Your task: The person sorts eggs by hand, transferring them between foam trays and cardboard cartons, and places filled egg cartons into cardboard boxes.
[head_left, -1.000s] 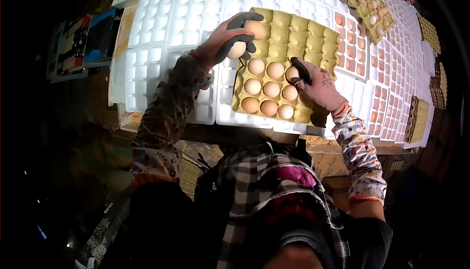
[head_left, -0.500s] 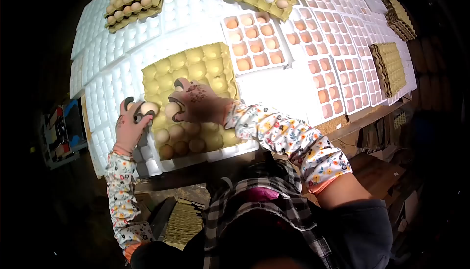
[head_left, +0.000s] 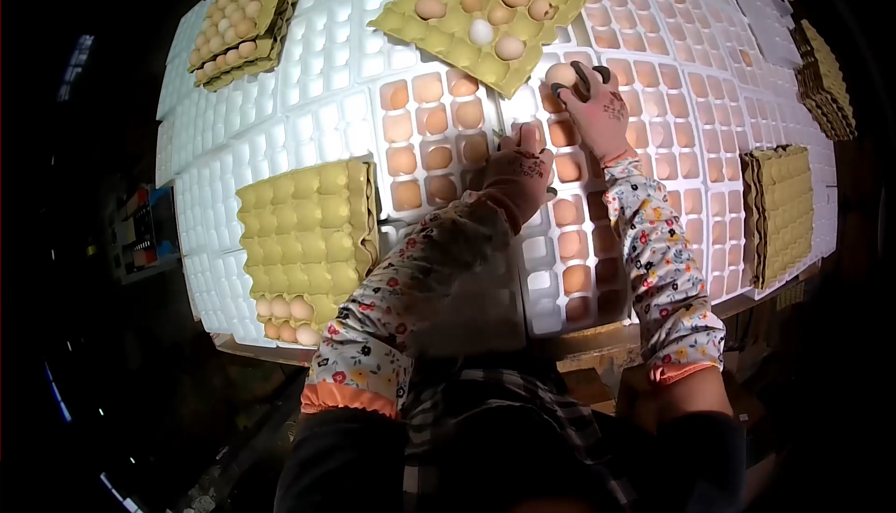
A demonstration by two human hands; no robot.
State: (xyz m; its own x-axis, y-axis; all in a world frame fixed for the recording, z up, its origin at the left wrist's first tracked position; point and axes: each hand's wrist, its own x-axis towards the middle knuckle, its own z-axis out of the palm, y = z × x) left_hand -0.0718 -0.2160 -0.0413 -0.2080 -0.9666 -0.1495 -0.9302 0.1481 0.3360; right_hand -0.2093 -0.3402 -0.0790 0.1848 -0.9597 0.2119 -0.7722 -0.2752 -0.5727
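My right hand (head_left: 602, 112), in a pink glove with dark fingertips, is closed around an egg (head_left: 560, 75) above the white foam tray (head_left: 525, 312). Just left of it, my left hand (head_left: 521, 175) reaches down over the same area, its fingers curled. Whatever those fingers hold, if anything, is hidden beneath the hand. Brown eggs (head_left: 576, 279) sit in the middle column of this tray, and pale cells show along its left side. A second foam tray of eggs (head_left: 435, 121) lies to the left of my left hand.
A yellow pulp tray (head_left: 467, 28) with loose eggs lies ahead. Stacked pulp trays stand at left (head_left: 303, 224), far left (head_left: 247, 14) and right (head_left: 782, 205). More foam trays with eggs (head_left: 679, 140) cover the right. The table edge (head_left: 597, 339) is near my body.
Both hands have moved right, from the yellow pulp tray to the foam trays. My right hand now holds an egg farther forward. The view has shifted right.
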